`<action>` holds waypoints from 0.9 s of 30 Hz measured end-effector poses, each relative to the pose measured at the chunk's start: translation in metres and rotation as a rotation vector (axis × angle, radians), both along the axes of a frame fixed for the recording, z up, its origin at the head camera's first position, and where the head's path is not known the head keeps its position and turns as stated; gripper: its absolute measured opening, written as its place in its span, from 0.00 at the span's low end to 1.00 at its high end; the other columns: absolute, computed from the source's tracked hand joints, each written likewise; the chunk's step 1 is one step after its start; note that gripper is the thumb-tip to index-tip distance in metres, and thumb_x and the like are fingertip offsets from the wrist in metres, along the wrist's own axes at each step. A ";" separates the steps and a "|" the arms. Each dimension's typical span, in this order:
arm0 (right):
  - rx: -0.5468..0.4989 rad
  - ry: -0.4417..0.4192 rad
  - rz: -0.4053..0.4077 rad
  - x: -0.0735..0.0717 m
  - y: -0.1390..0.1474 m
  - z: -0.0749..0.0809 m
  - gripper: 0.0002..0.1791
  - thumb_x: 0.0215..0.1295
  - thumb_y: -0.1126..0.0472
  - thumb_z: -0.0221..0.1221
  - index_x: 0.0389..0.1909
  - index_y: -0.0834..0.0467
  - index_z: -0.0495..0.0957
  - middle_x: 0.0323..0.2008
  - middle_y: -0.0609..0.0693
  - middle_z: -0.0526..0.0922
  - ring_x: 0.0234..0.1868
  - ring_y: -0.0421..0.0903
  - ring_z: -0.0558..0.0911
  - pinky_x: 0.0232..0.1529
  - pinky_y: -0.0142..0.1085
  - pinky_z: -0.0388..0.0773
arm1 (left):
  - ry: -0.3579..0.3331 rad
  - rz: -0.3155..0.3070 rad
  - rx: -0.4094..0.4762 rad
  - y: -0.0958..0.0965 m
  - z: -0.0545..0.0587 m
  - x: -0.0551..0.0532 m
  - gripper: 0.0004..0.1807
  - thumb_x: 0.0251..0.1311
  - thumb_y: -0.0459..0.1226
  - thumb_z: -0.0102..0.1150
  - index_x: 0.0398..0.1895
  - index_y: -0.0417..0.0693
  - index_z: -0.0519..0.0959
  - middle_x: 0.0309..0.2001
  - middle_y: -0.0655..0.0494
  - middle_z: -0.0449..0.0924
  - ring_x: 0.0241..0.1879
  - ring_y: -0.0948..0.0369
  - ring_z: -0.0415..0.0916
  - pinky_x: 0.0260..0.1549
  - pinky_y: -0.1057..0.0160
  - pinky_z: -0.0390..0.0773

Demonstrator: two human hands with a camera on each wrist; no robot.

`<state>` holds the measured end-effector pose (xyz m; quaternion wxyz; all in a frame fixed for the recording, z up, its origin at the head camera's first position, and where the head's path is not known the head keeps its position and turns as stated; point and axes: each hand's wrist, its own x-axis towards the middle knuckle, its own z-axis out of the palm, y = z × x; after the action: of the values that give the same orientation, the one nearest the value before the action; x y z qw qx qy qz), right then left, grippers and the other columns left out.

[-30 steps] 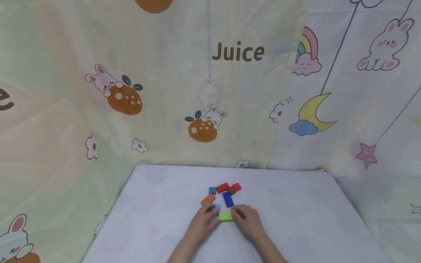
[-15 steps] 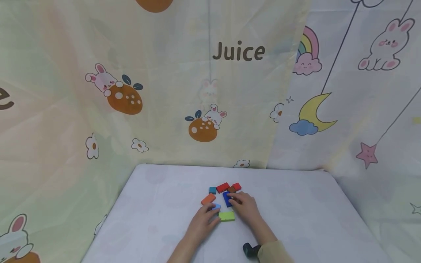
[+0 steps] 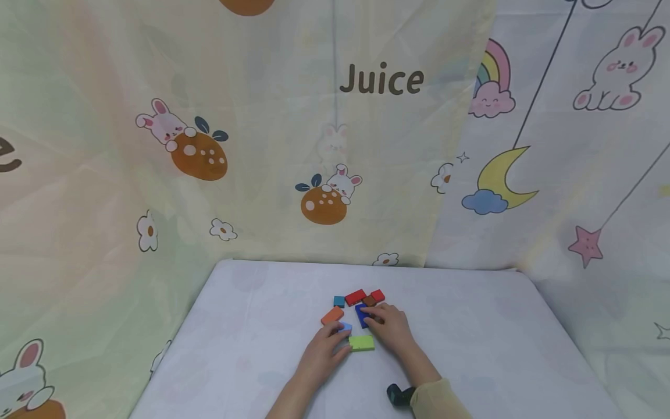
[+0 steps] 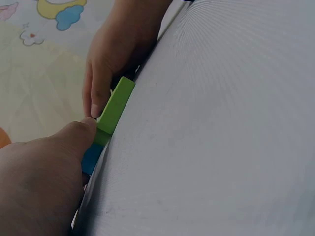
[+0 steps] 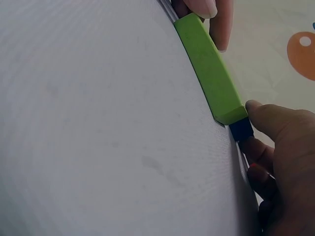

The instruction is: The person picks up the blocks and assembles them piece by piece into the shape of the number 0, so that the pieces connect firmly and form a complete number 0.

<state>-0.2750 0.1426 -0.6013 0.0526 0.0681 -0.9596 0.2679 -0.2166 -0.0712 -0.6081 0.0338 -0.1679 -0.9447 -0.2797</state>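
Observation:
My left hand (image 3: 319,354) holds the light blue block (image 3: 346,327) between its fingers and thumb, and much of that block is hidden. Its thumb lies at the left end of the lime green block (image 3: 362,343), which rests flat on the table. My right hand (image 3: 392,330) grips the dark blue block (image 3: 360,318), index finger at its far end and thumb at its right side. In the right wrist view the green block (image 5: 209,69) stands in front of the dark blue block (image 5: 241,130). From the left wrist, a blue block (image 4: 91,158) shows below the thumb.
Beyond the hands lie an orange block (image 3: 332,315), a teal block (image 3: 339,301), a red block (image 3: 355,297), a brown block (image 3: 369,301) and a smaller red block (image 3: 378,295). A white cloth covers the table (image 3: 251,326). A black device (image 3: 400,396) sits by the right wrist.
My right hand has left the green block's right end and moved away from me to the dark blue block. The left hand has stayed in place.

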 end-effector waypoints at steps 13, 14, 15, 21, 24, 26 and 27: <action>-0.116 -0.032 -0.078 -0.010 0.003 0.000 0.23 0.69 0.57 0.59 0.64 0.40 0.76 0.40 0.45 0.76 0.35 0.41 0.73 0.38 0.33 0.75 | 0.008 -0.008 0.011 0.000 -0.001 -0.001 0.23 0.64 0.57 0.59 0.61 0.68 0.78 0.65 0.64 0.73 0.65 0.60 0.71 0.62 0.53 0.75; -0.102 -0.029 -0.079 -0.011 0.003 -0.001 0.23 0.69 0.57 0.59 0.64 0.40 0.76 0.40 0.45 0.76 0.34 0.41 0.72 0.37 0.32 0.75 | 0.009 -0.008 0.010 0.001 -0.002 -0.001 0.23 0.64 0.57 0.59 0.61 0.68 0.78 0.65 0.64 0.73 0.65 0.60 0.71 0.62 0.53 0.75; -0.096 -0.030 -0.081 -0.011 0.003 -0.001 0.23 0.68 0.58 0.59 0.64 0.41 0.76 0.40 0.45 0.76 0.34 0.41 0.72 0.37 0.32 0.74 | 0.007 -0.007 0.010 0.001 -0.002 -0.001 0.23 0.64 0.57 0.59 0.61 0.68 0.78 0.65 0.64 0.73 0.65 0.61 0.71 0.62 0.53 0.75; -0.126 -0.026 -0.095 -0.008 0.002 -0.001 0.22 0.67 0.60 0.59 0.62 0.43 0.78 0.41 0.46 0.76 0.36 0.42 0.74 0.39 0.34 0.77 | -0.002 0.005 -0.002 0.000 -0.003 -0.001 0.23 0.63 0.57 0.59 0.62 0.70 0.77 0.65 0.65 0.73 0.65 0.62 0.71 0.63 0.53 0.75; -0.129 0.003 -0.100 -0.008 0.003 -0.003 0.22 0.67 0.62 0.59 0.61 0.43 0.79 0.45 0.48 0.76 0.42 0.44 0.76 0.44 0.39 0.81 | -0.003 0.008 -0.004 0.001 -0.002 -0.001 0.23 0.63 0.57 0.59 0.62 0.70 0.77 0.65 0.65 0.72 0.65 0.62 0.71 0.63 0.53 0.75; -0.113 0.031 -0.101 -0.007 0.005 -0.004 0.22 0.67 0.62 0.58 0.60 0.43 0.80 0.49 0.48 0.77 0.48 0.46 0.78 0.51 0.43 0.82 | -0.005 0.008 -0.002 0.001 -0.001 -0.002 0.23 0.64 0.57 0.59 0.62 0.70 0.77 0.66 0.65 0.72 0.66 0.61 0.71 0.63 0.53 0.74; -0.107 0.049 -0.097 -0.007 0.006 -0.004 0.22 0.67 0.63 0.58 0.59 0.43 0.80 0.52 0.48 0.78 0.51 0.48 0.79 0.54 0.45 0.81 | -0.007 0.008 0.002 0.001 -0.001 -0.002 0.23 0.64 0.57 0.59 0.62 0.70 0.77 0.66 0.65 0.72 0.66 0.61 0.71 0.63 0.52 0.74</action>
<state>-0.2817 0.1483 -0.6052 0.0924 0.0251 -0.9445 0.3142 -0.2185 -0.0698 -0.6092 0.0318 -0.1629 -0.9453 -0.2809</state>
